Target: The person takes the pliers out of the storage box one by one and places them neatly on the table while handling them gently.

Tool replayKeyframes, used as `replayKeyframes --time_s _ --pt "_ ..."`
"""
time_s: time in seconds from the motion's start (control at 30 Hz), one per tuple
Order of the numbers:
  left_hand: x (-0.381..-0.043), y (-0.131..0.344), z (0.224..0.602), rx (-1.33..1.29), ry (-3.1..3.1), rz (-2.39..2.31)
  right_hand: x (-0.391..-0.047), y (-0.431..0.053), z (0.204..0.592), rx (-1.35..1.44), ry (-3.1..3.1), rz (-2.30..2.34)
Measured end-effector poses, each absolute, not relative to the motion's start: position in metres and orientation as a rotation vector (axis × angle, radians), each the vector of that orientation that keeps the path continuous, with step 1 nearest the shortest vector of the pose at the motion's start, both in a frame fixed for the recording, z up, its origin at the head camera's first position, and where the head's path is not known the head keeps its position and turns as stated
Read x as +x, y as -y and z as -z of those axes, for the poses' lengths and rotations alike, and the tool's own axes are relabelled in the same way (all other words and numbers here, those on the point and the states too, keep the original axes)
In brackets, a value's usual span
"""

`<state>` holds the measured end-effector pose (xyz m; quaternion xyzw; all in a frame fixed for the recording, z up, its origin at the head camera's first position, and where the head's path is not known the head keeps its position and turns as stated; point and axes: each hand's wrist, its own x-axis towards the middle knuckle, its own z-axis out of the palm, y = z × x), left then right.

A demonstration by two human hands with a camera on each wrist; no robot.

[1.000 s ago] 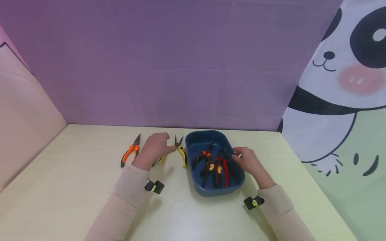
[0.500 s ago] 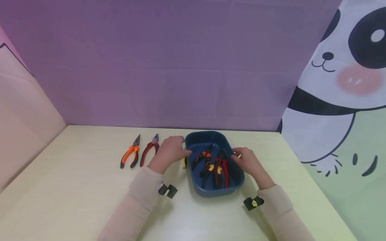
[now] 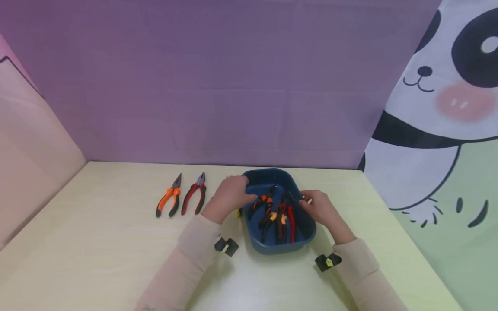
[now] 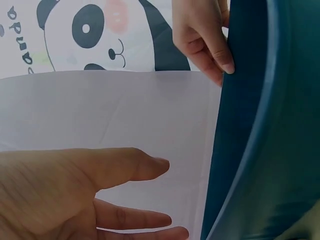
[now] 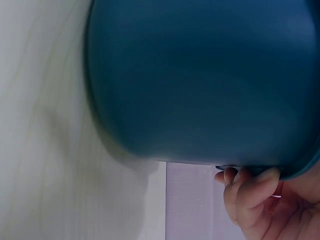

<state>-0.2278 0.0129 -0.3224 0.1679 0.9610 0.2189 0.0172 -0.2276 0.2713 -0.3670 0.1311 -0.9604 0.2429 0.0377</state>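
Observation:
A dark blue plastic basin (image 3: 280,248) stands on the table with several pliers (image 3: 291,224) lying in it. My left hand (image 3: 232,196) hovers at its left rim, thumb and fingers spread apart; the left wrist view has nothing between the thumb (image 4: 135,164) and fingers. Whether it touches the rim, I cannot tell. My right hand (image 3: 320,210) pinches the basin's right rim, thumb and curled fingers on it in the right wrist view. Beneath my left hand, yellow-handled pliers (image 3: 239,213) are mostly hidden.
To the left on the table lie orange-and-black long-nose pliers (image 3: 168,198) and red-and-black pliers (image 3: 194,194). A purple backdrop (image 3: 218,86) rises behind the table's far edge. A panda-printed sheet (image 3: 412,172) hangs at the right.
My left hand has moved right to the basin's rim, uncovering the red-and-black pliers and covering most of the yellow-handled ones. The right hand and basin have stayed in place.

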Motion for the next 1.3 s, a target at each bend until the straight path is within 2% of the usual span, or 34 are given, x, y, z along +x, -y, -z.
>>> replayKeyframes --time_s 0.63,1.3 --pt "-0.231 -0.038 0.338 0.615 -3.01 -0.588 -0.228 -0.273 0.365 0.407 2.95 -0.75" --pt "-0.239 -0.065 0.362 0.531 -2.959 -0.481 -0.23 -0.273 0.368 0.366 2.979 -0.757"
